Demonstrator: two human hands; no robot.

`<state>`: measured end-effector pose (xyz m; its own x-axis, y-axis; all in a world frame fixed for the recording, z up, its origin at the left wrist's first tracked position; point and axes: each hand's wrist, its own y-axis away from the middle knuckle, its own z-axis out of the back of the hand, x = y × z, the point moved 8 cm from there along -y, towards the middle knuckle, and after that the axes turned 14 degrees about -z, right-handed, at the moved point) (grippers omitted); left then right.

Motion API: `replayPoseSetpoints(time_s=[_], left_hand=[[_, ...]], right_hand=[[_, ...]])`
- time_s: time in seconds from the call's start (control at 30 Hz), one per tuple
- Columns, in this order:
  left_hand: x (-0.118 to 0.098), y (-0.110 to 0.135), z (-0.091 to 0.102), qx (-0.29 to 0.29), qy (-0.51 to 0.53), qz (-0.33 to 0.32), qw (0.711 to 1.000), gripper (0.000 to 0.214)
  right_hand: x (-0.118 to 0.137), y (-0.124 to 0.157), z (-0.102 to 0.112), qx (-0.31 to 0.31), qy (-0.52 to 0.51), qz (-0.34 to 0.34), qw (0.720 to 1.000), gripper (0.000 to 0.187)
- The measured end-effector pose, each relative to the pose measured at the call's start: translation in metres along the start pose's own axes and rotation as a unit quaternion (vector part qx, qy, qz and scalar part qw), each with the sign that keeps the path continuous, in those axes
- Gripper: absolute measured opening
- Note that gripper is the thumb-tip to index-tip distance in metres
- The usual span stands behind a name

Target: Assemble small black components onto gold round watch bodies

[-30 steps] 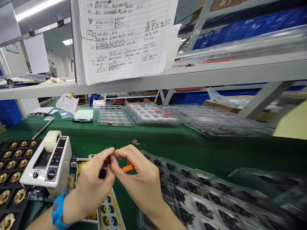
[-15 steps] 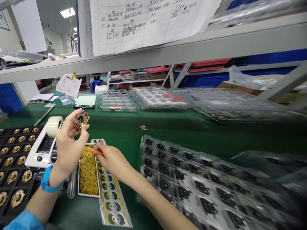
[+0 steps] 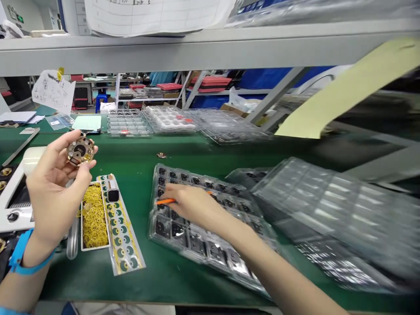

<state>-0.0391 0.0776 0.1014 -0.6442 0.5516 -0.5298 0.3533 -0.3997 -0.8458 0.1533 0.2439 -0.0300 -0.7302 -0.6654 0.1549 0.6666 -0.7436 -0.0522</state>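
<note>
My left hand [image 3: 61, 179], with a blue band on its wrist, pinches a round gold-coloured watch part [image 3: 80, 150] between thumb and fingers, its dark centre towards me. My right hand [image 3: 188, 202] is over a clear plastic tray [image 3: 203, 258] of small black parts. It grips a thin orange stick-like tool [image 3: 166, 201] that points left. Its fingertips are at the tray's left compartments; whether they touch a black part is hidden. A white box [image 3: 95, 249] of yellow rings stands below my left hand, beside a strip of yellow-and-green stickers [image 3: 124, 240].
A white tape dispenser [image 3: 15, 218] stands at the left. Clear trays [image 3: 337, 210] are stacked at the right, and others [image 3: 129, 124] line the back. A small metallic part [image 3: 161, 155] lies on the green mat. A yellow paper [image 3: 344, 96] hangs from the shelf.
My right hand has moved right, from the yellow rings and sticker strip to the tray of black parts, still with the orange tool. My left hand keeps the watch part raised. The view has swung right.
</note>
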Motion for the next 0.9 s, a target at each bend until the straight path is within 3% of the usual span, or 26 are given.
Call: replayPoseSetpoints(time_s=[0.17,0.3,0.4,0.53,0.63,0.7,0.77,0.9], left_hand=[[0.017,0.015,-0.026,0.055,0.067,0.081,0.993,0.042],[0.029,0.024,-0.040,0.090,0.138,0.169,0.972,0.039],[0.028,0.024,-0.043,0.099,0.195,0.206,0.954,0.034],[0.020,0.026,-0.044,0.128,0.235,0.208,0.941,0.034],[0.015,0.030,-0.048,0.161,0.252,0.194,0.934,0.035],[0.013,0.033,-0.049,0.175,0.251,0.182,0.934,0.035],[0.012,0.034,-0.050,0.181,0.246,0.168,0.937,0.036],[0.014,0.037,-0.052,0.210,0.219,0.149,0.941,0.038]], right_hand=[[-0.007,-0.001,-0.043,0.021,0.026,0.025,0.999,0.025],[-0.004,-0.007,-0.045,0.011,0.016,0.063,0.998,0.027],[0.005,-0.016,-0.020,-0.016,-0.006,0.079,0.997,0.024],[0.036,-0.010,0.051,-0.108,-0.108,0.086,0.984,0.029],[0.052,0.012,0.107,-0.214,-0.374,0.073,0.899,0.022],[0.063,0.021,0.120,-0.242,-0.465,0.066,0.849,0.018],[0.073,0.023,0.121,-0.247,-0.511,0.065,0.821,0.016],[0.083,0.013,0.114,-0.216,-0.534,0.071,0.814,0.017]])
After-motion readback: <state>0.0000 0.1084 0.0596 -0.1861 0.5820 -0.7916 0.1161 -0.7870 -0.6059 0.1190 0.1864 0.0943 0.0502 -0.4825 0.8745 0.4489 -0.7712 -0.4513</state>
